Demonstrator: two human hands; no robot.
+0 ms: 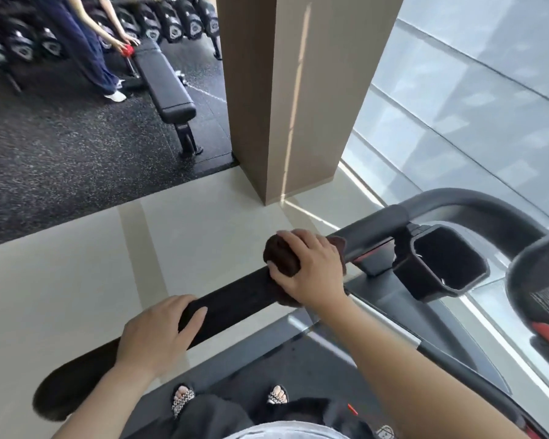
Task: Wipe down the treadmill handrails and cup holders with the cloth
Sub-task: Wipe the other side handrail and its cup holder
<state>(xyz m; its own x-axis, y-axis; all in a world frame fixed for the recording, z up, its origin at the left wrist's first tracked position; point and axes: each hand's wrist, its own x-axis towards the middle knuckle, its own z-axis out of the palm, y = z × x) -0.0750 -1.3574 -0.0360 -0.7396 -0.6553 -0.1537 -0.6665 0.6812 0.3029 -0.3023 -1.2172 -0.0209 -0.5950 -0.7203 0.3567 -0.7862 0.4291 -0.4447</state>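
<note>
A black padded treadmill handrail (235, 299) runs from lower left up to the right. My right hand (311, 267) presses a dark brown cloth (281, 255) around the rail near its upper end. My left hand (157, 332) grips the bare rail lower down, fingers wrapped over the top. Just right of the cloth, a black square cup holder (447, 264) hangs off the frame. The cloth's underside is hidden by my hand and the rail.
The treadmill console (542, 280) with a red clip is at the right edge, the belt (314, 365) and my sandalled feet below. A tan pillar (286, 90) stands ahead. At the upper left a person stands by a black bench (168, 87) and dumbbell racks.
</note>
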